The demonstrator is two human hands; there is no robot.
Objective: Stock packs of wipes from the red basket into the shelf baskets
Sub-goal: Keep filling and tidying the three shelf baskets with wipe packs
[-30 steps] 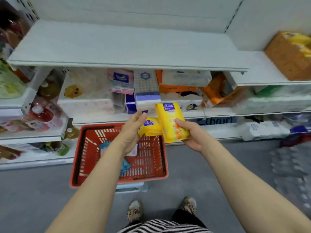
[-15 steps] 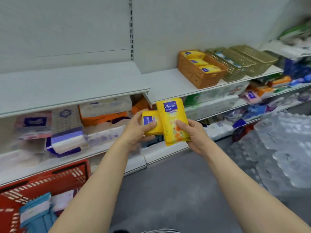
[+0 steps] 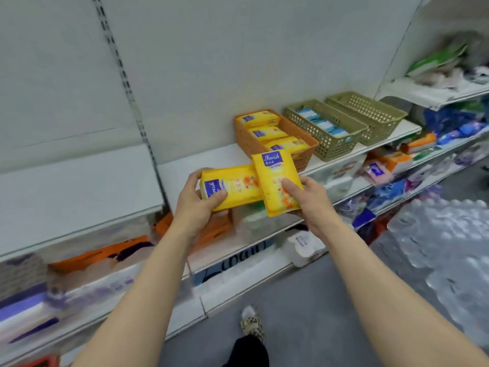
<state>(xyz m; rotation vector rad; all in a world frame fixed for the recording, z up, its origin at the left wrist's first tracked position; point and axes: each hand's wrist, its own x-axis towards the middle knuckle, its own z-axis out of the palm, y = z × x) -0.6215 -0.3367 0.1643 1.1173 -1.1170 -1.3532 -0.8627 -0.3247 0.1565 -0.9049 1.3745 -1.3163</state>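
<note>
My left hand (image 3: pixel 197 205) and right hand (image 3: pixel 308 200) each grip a yellow wipes pack (image 3: pixel 275 181), raised toward the matching orange basket (image 3: pixel 304 152).

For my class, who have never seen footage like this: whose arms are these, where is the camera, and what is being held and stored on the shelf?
There is no machine here. A person wears a camera on the head, so you look down their own two bare arms at a shop shelf. The left hand grips one yellow wipes pack lying sideways; the right hand pinches a second yellow pack held upright. On the white shelf stands an orange basket holding matching yellow packs, beside two olive-green baskets; the nearer holds blue-and-white packs.
</note>
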